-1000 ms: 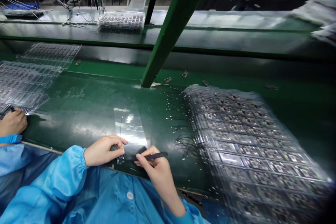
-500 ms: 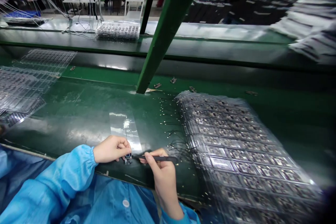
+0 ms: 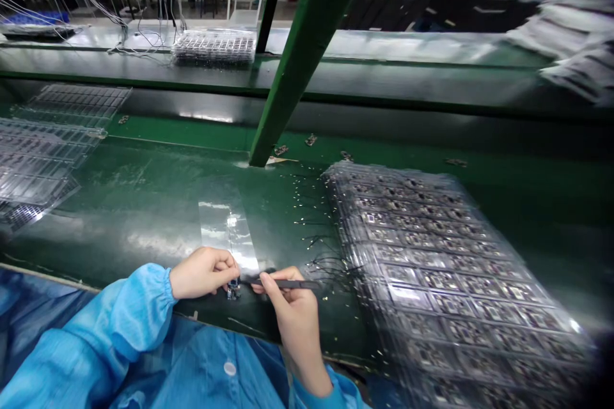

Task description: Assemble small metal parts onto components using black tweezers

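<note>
Between the fingers of my left hand (image 3: 204, 273) is the upper end of a small circuit board (image 3: 233, 291), near the front edge of the green bench. A thin dark cable (image 3: 231, 236) runs from there up over a clear plastic sheet (image 3: 225, 230) lying flat. My right hand (image 3: 292, 307) is closed around dark tweezers (image 3: 292, 284), held almost level. Their tip points left and reaches the board's right side; whether it touches is too small to tell.
On the right rises a stack of clear trays (image 3: 432, 268) filled with boards, thin cables sticking out on its left. Clear trays (image 3: 48, 153) lie at the left. A slanted green post (image 3: 307, 57) stands mid-bench. Several loose boards (image 3: 311, 140) lie along the back.
My right hand and the tweezers have shifted slightly left and up, closer to the board. My left hand stays on the board. The whole view has tilted slightly downward.
</note>
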`<state>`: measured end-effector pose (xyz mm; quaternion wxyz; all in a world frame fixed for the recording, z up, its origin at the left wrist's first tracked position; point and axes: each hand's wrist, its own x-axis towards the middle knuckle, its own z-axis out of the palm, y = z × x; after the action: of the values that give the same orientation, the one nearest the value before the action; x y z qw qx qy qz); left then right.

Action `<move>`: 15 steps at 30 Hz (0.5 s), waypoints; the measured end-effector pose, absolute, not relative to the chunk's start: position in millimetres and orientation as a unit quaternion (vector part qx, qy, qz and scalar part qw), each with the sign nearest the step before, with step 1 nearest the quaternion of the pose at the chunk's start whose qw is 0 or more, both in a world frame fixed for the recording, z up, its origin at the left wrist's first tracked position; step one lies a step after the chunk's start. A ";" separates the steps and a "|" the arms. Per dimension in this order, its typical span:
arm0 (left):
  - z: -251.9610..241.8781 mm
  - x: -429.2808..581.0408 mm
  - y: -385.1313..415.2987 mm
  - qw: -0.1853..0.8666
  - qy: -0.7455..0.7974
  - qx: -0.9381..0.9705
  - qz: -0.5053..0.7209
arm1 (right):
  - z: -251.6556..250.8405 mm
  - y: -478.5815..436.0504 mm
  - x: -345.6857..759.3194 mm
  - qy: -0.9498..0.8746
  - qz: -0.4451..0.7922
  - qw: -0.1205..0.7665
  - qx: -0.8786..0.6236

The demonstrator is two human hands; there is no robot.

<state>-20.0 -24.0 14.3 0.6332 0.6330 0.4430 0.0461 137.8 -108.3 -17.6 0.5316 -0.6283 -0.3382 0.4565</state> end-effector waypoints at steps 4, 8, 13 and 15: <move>11.9 -21.0 -24.3 0.632 0.442 0.634 0.045 | -17.8 -107.8 137.8 -0.336 0.455 0.533 -0.629; 10.2 -21.6 -24.6 0.628 0.439 0.641 0.043 | -15.6 -107.0 137.4 -0.330 0.458 0.537 -0.627; 10.3 -21.2 -24.4 0.624 0.439 0.645 0.037 | -12.7 -105.7 136.4 -0.317 0.462 0.547 -0.622; 10.6 -20.9 -24.1 0.625 0.439 0.645 0.038 | -13.0 -105.7 136.4 -0.321 0.459 0.547 -0.622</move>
<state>-20.9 -24.1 10.6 0.6247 0.6449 0.4387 0.0380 136.4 -105.7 -13.0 0.5467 -0.6224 -0.3206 0.4594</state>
